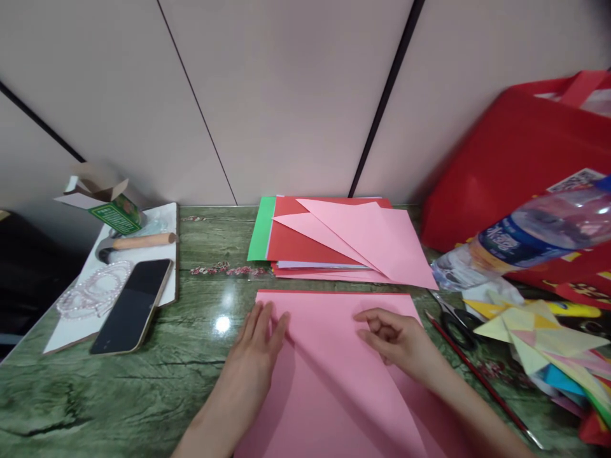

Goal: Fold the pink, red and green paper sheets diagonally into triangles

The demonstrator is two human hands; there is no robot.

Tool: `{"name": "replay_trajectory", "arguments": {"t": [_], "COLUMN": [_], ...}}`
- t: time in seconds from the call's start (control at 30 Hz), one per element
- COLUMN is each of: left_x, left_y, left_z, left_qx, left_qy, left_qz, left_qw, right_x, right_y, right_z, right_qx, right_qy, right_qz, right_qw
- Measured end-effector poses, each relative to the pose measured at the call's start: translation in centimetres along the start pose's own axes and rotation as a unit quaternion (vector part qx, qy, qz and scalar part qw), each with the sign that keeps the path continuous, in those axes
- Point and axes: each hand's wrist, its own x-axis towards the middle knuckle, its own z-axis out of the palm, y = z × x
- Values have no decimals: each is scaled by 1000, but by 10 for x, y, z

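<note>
Pink paper point(329, 381) lies in front of me on the green table, with a thin red edge along its far side. One pink sheet bows up a little, and its right edge runs beneath my right hand. My left hand point(255, 343) rests flat over the paper's left edge, fingers stretched out. Over the right half hovers my right hand point(398, 337), its fingers partly curled and thumb and index fingertip apart. Nothing shows between them; whether the other fingers touch the sheet edge is hidden.
Behind lies a stack of red paper point(305, 235) with loose pink sheets point(377, 235). Scissors point(456, 321), a red pencil point(482, 375), folded paper point(539, 337), a plastic bottle point(515, 238) and a red bag point(487, 152) crowd the right. A phone point(133, 305) and small box point(114, 213) are left.
</note>
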Motion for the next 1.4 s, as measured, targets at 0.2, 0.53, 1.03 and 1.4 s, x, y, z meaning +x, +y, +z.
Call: {"name": "replay_trajectory", "arguments": {"t": [0.2,0.53,1.03,1.4], "left_x": [-2,-3,-2,-3], "left_y": [0,1,0,-1], "left_z": [4,8,8,7], "left_qx": [25,9,21,24], "left_qy": [-3,6,-2,13], "left_qz": [5,4,18,20], "left_qw": [1000,1000,1000,999], "right_x": [0,1,2,2], "right_y": [8,10,3,2], "right_z": [0,-1,-4,-4], "right_qx": [-5,-3,6,23], "right_qy": [-2,4,-4,-10], "right_qz": [1,1,13,17], "right_qw": [1000,1000,1000,1000]}}
